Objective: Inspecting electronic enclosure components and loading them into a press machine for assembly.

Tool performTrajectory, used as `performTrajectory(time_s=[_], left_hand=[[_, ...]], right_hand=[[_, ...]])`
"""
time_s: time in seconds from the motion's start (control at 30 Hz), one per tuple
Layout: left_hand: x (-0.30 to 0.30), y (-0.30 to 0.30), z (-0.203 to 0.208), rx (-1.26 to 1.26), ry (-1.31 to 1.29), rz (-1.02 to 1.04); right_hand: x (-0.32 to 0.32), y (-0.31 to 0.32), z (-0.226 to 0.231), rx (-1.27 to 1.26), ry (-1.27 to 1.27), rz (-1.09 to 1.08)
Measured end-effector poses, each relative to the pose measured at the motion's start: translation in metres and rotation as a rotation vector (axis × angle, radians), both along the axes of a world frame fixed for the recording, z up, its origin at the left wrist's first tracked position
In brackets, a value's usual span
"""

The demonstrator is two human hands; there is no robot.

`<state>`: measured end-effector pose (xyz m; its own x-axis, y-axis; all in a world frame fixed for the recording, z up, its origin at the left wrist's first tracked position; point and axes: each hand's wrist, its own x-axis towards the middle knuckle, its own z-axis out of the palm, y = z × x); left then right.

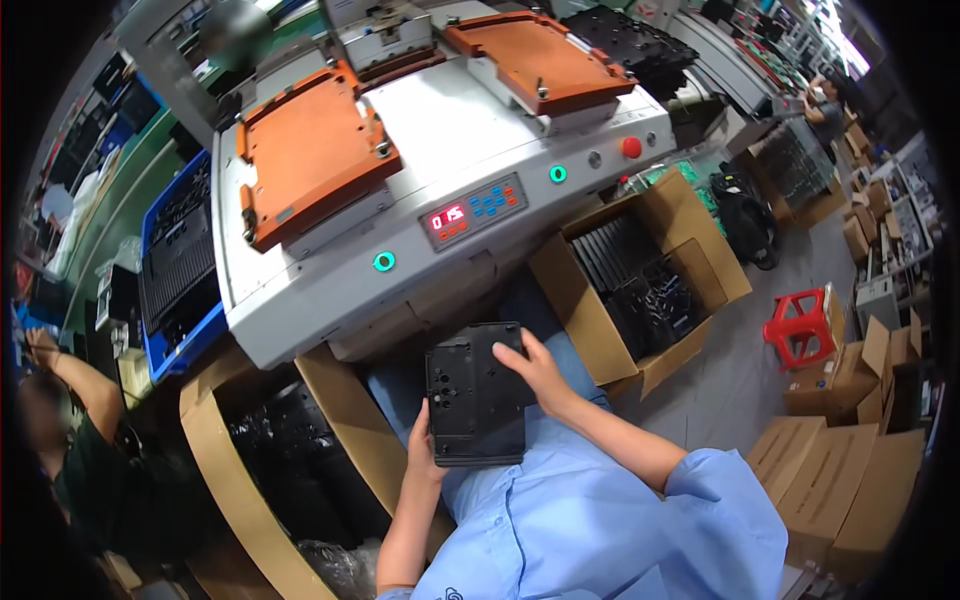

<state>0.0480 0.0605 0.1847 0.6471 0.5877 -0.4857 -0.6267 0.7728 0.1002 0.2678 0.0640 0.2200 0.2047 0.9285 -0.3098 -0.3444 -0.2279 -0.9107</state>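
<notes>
A black rectangular plastic housing [478,400] with small round holes along its left side is held over my lap. My left hand [424,446] grips its lower left edge. At its upper right corner, my right hand [538,370] has the thumb laid on the face and the other fingers around the edge, partly hidden. Beyond my hands stands a white machine [440,120] with a lit control panel [474,212]. On its top are an orange fixture plate [312,150] at the left and another orange fixture plate [545,58] at the right; no part lies on either.
An open carton [715,240] of black parts stands right of my knees, and another carton [215,455] with black pieces is at my left. A blue crate [158,350] flanks the machine. A red stool [800,328] and stacked boxes [825,480] are at right; a co-worker [90,440] sits at left.
</notes>
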Motion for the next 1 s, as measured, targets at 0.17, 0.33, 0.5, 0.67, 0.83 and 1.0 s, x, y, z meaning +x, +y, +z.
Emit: performTrajectory(time_s=[0.17,0.33,0.5,0.67,0.83,1.0], left_hand=[[-0.004,0.001,-0.005,0.034,-0.007,0.002],[-0.005,0.011,0.012,0.139,-0.023,0.164],[-0.012,0.014,0.002,0.067,-0.024,0.166],[-0.015,0.012,0.004,0.128,0.061,0.101],[-0.004,0.007,0.017,0.296,0.332,0.108],[0.003,0.004,0.021,0.305,0.319,0.17]], right_hand=[[0.009,0.012,0.033,0.037,0.109,0.007],[0.006,0.019,0.085,0.095,0.132,-0.078],[0.03,0.012,0.112,0.373,-0.182,-0.181],[0.016,0.0,0.139,0.396,-0.6,-0.213],[-0.013,0.011,0.128,0.22,-1.013,-0.039],[-0.076,0.022,0.084,0.422,-1.25,0.169]])
